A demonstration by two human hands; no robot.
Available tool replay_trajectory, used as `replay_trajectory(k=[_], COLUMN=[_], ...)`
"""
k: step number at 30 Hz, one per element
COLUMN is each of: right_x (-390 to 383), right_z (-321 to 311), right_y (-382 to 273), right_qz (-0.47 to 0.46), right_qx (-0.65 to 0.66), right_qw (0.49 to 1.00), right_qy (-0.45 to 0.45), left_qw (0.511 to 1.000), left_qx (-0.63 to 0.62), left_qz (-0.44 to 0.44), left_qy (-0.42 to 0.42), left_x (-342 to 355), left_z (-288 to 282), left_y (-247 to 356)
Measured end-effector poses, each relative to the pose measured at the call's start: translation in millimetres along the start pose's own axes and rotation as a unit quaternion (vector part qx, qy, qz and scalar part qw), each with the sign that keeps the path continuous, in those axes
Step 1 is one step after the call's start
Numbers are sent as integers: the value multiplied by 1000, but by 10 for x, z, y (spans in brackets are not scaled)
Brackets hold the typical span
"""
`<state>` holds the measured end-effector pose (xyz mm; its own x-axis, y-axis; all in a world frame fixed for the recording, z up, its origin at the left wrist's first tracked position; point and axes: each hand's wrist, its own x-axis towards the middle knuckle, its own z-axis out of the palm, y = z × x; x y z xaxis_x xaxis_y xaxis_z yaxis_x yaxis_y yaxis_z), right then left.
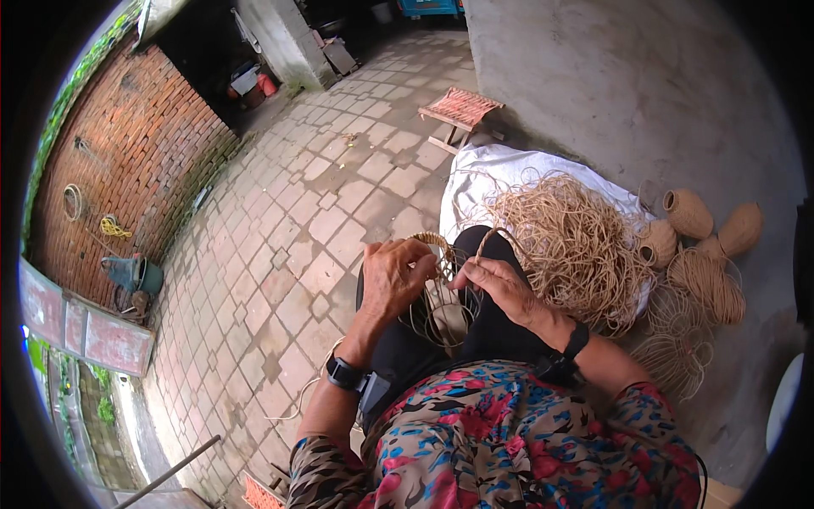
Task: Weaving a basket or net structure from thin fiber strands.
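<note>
Above my lap, my left hand [394,276] is closed on the rim of a wire frame [434,240], which is partly wrapped in tan cord. The frame's thin wires run down between my knees, and my fingers cover part of the rim. My right hand [506,293], just to the right, pinches a twisted tan cord [484,244] that loops up and over toward the pile. That large tangled pile of cord [568,242] lies to the right of my knees on a white sheet [475,174]. The exact meeting point of cord and wire is hard to make out.
Hollow spools of tan twine [688,212] and coiled bundles [708,284] lie at the right by a grey wall [627,76]. A low folding stool [460,109] with a red woven seat stands beyond the sheet. Paving stones stretch left toward a brick wall [127,161].
</note>
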<state>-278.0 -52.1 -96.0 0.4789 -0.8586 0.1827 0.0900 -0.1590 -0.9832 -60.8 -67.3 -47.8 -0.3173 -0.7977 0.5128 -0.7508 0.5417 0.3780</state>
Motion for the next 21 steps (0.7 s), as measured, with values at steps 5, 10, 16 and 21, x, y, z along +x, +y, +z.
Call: replay_trajectory(k=[5, 10, 16, 21], right_x=[30, 91, 149, 207], right_z=[-94, -258, -133, -50], right_y=[-8, 14, 9, 64], right_qz=[1, -13, -42, 3], right_qx=[36, 129, 188, 176], right_qw=[999, 980, 974, 980], right_qy=[-2, 149, 123, 88], left_qw=[987, 948, 997, 998], left_qx=[-57, -196, 4, 51], left_qz=[-97, -184, -29, -23], left_qy=[-115, -169, -68, -14], left_x=[3, 75, 67, 50], left_z=[64, -12, 121, 253], left_y=[-28, -66, 75, 131])
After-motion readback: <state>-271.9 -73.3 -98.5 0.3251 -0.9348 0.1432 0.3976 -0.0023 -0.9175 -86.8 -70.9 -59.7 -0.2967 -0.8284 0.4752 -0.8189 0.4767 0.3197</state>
